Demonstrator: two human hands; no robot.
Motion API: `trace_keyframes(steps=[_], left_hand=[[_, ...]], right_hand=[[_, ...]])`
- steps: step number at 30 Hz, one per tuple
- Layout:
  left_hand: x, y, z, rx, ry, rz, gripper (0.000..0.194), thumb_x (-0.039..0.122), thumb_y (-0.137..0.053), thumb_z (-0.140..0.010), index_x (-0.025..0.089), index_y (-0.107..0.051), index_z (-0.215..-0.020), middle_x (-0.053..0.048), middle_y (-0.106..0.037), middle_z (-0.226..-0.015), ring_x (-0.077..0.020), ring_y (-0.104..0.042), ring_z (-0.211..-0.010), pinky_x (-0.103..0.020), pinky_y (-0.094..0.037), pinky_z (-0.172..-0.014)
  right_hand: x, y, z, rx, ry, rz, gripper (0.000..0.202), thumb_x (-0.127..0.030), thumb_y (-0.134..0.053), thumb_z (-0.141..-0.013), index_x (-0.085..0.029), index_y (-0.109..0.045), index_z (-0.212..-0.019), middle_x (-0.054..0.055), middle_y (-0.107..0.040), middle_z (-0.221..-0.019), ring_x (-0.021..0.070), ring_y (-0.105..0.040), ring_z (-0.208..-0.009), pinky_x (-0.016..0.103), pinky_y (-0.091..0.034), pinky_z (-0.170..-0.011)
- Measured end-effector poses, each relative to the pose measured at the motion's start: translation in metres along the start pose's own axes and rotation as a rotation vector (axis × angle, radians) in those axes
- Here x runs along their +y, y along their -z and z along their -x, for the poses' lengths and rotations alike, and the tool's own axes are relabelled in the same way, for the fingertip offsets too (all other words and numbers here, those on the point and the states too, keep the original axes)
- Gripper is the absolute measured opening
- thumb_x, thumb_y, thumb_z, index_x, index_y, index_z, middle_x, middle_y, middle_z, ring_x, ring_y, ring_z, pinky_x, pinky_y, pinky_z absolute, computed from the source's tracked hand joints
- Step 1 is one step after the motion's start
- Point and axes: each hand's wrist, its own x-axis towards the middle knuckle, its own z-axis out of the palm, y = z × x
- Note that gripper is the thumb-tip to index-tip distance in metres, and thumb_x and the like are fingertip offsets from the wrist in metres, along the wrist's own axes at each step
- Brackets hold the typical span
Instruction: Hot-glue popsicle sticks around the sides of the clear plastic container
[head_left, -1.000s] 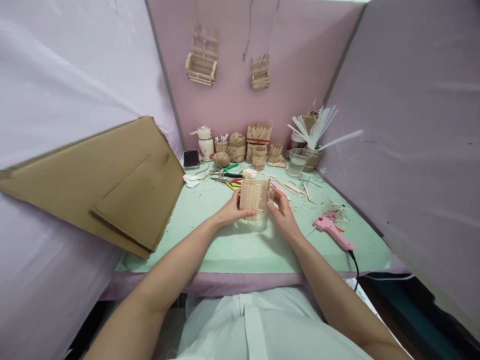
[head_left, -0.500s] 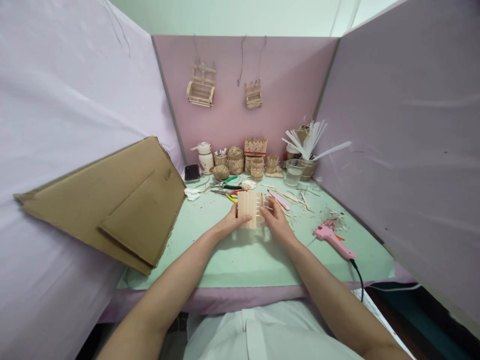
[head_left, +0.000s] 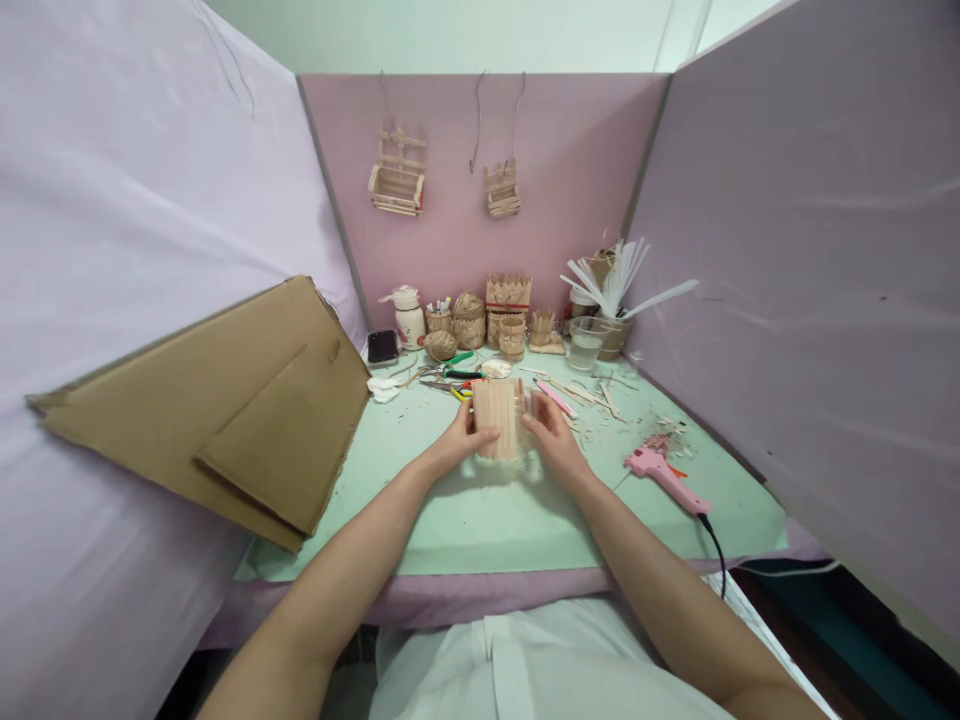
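Note:
Above the mat, both of my hands hold a small piece made of pale wooden craft sticks set side by side, roughly upright. My left hand grips its left edge, thumb across the front. My right hand is closed at its right side, where something clear, like plastic, shows at the fingers; I cannot tell its shape. Behind the piece lie pliers with green handles and others with yellow and red handles, partly hidden. A pink pen-like tool lies just beyond my right hand.
A pink glue gun with a black cord lies at right among scraps. Folded cardboard leans at left. Along the back stand a white bottle, a twine ball, stick-covered cups and a clear water cup. Stick baskets hang on the wall.
The stick piece has turned slightly in my hands, so its front shows more and the gaps along its right side less. My hands stay in about the same place.

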Motion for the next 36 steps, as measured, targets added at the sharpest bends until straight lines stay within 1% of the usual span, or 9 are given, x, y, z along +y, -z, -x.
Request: trace_keyframes(steps=[4, 7, 10, 12, 14, 17, 21, 30, 36], left_hand=[[0.002, 0.003, -0.001, -0.054, -0.051, -0.103, 0.117, 0.039, -0.090, -0.052, 0.020, -0.023, -0.145, -0.021, -0.042, -0.149, -0.0347, -0.042, -0.139, -0.049, -0.038, -0.112], [0.002, 0.006, -0.001, -0.080, -0.041, -0.236, 0.115, 0.028, -0.087, -0.053, 0.016, -0.021, -0.147, -0.021, -0.037, -0.150, -0.0347, -0.038, -0.142, -0.048, -0.035, -0.115], [0.002, 0.009, 0.000, -0.097, -0.055, -0.338, 0.114, 0.024, -0.084, -0.055, 0.016, -0.018, -0.148, -0.020, -0.033, -0.152, -0.0342, -0.035, -0.143, -0.049, -0.030, -0.118], [0.002, 0.010, 0.001, -0.107, -0.086, -0.352, 0.118, 0.026, -0.086, -0.054, 0.017, -0.015, -0.149, -0.020, -0.030, -0.154, -0.0334, -0.032, -0.145, -0.048, -0.028, -0.119], [0.002, 0.009, 0.004, -0.113, -0.119, -0.332, 0.122, 0.030, -0.089, -0.054, 0.018, -0.014, -0.150, -0.020, -0.027, -0.157, -0.0328, -0.030, -0.147, -0.047, -0.027, -0.120], [0.003, 0.005, 0.007, -0.085, -0.169, -0.305, 0.125, 0.036, -0.090, -0.054, 0.019, -0.013, -0.150, -0.021, -0.025, -0.158, -0.0331, -0.033, -0.145, -0.047, -0.029, -0.119], [0.004, -0.001, 0.009, -0.028, -0.207, -0.363, 0.123, 0.040, -0.091, -0.052, 0.018, -0.018, -0.149, -0.020, -0.030, -0.154, -0.0351, -0.033, -0.144, -0.048, -0.031, -0.117], [-0.002, -0.005, 0.006, 0.027, -0.246, -0.446, 0.115, 0.037, -0.090, -0.054, 0.019, -0.020, -0.143, -0.018, -0.038, -0.148, -0.0341, -0.037, -0.139, -0.047, -0.032, -0.116], [-0.003, -0.006, 0.006, 0.042, -0.238, -0.459, 0.111, 0.034, -0.088, -0.056, 0.018, -0.021, -0.142, -0.017, -0.040, -0.147, -0.0333, -0.041, -0.137, -0.047, -0.035, -0.114]], right_hand=[[0.010, 0.003, 0.000, -0.028, 0.054, -0.019, 0.064, -0.034, -0.065, -0.077, -0.029, -0.046, -0.138, 0.011, -0.056, -0.142, 0.0254, -0.052, -0.134, 0.051, -0.040, -0.112], [0.015, 0.003, 0.002, -0.069, 0.040, 0.001, 0.072, -0.029, -0.064, -0.073, -0.027, -0.041, -0.141, 0.014, -0.054, -0.143, 0.0267, -0.048, -0.137, 0.054, -0.038, -0.113], [0.012, 0.005, 0.009, -0.081, 0.038, 0.141, 0.080, -0.027, -0.062, -0.073, -0.026, -0.033, -0.147, 0.015, -0.042, -0.152, 0.0271, -0.040, -0.143, 0.054, -0.033, -0.116], [0.006, 0.007, 0.014, -0.041, 0.122, 0.290, 0.083, -0.026, -0.061, -0.075, -0.027, -0.027, -0.150, 0.015, -0.033, -0.157, 0.0280, -0.034, -0.145, 0.056, -0.031, -0.116], [0.000, 0.008, 0.019, 0.020, 0.281, 0.439, 0.083, -0.027, -0.062, -0.077, -0.025, -0.025, -0.151, 0.016, -0.031, -0.156, 0.0301, -0.031, -0.146, 0.057, -0.029, -0.117], [-0.006, 0.007, 0.023, 0.056, 0.487, 0.609, 0.079, -0.028, -0.063, -0.079, -0.022, -0.028, -0.149, 0.017, -0.040, -0.149, 0.0327, -0.035, -0.141, 0.057, -0.031, -0.115], [-0.009, 0.004, 0.023, 0.024, 0.596, 0.712, 0.066, -0.029, -0.063, -0.080, -0.024, -0.039, -0.141, 0.014, -0.050, -0.137, 0.0325, -0.043, -0.133, 0.055, -0.035, -0.111], [-0.008, 0.004, 0.023, 0.022, 0.586, 0.757, 0.032, -0.022, -0.057, -0.084, -0.024, -0.055, -0.116, 0.010, -0.055, -0.131, 0.0302, -0.043, -0.130, 0.052, -0.034, -0.110], [-0.009, 0.003, 0.023, 0.029, 0.585, 0.768, 0.024, -0.022, -0.056, -0.086, -0.023, -0.056, -0.109, 0.010, -0.057, -0.130, 0.0291, -0.043, -0.130, 0.051, -0.034, -0.110]])
